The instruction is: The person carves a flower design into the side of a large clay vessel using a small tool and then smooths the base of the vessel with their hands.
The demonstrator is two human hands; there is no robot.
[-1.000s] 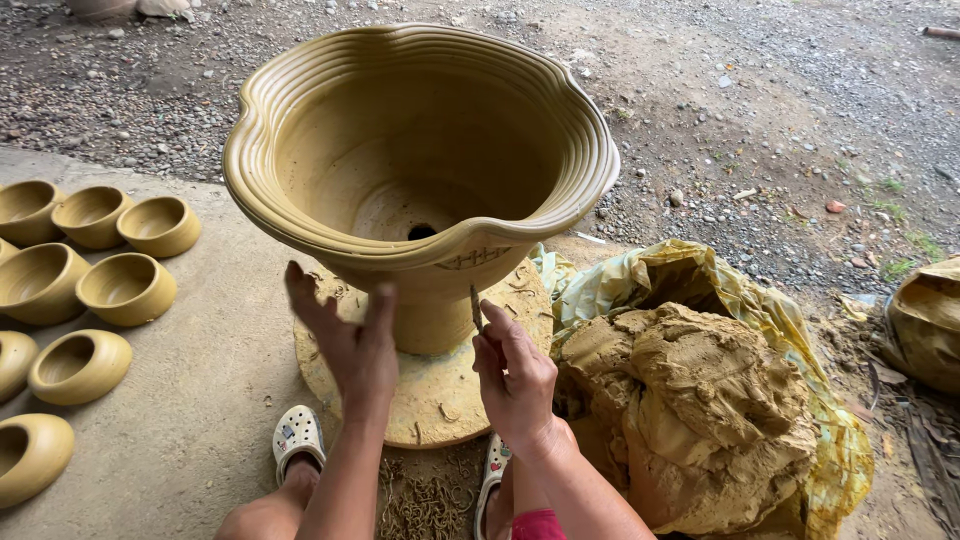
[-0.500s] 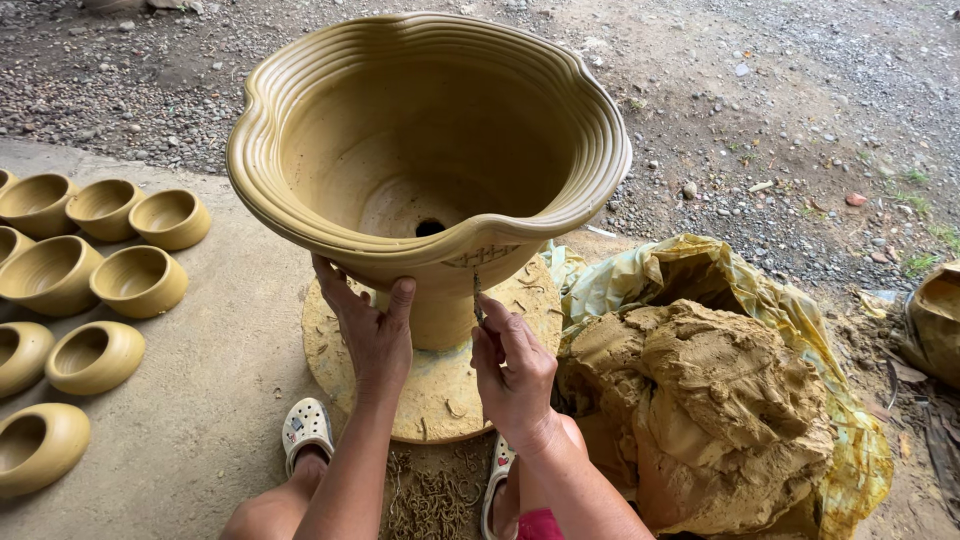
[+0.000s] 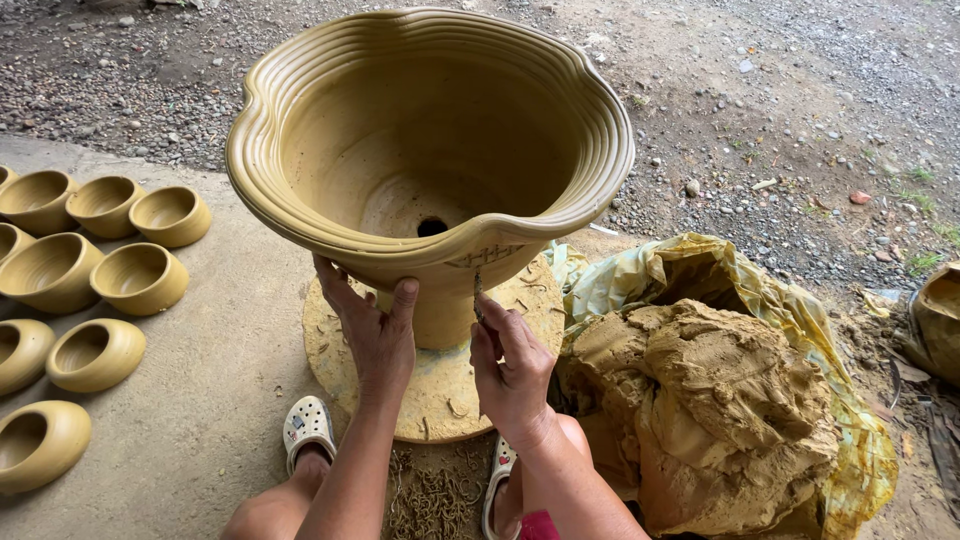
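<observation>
Under the clay pot (image 3: pixel 430 150), left hand (image 3: pixel 375 335) braces open; right hand (image 3: pixel 510 365) pinches a carving tool (image 3: pixel 478 295).

Large ribbed clay pot (image 3: pixel 430 150) upright on round wheel (image 3: pixel 440 380).

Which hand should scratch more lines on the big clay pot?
Probably the right hand: it already pinches the thin tool, whose tip sits at the scratched marks under the big clay pot's rim. The left hand lies flat against the wall, steadying it.

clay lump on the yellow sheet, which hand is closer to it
Right. The right hand, pinching a thin tool, is just beside the clay lump; the left hand presses the big pot, farther away.
</observation>
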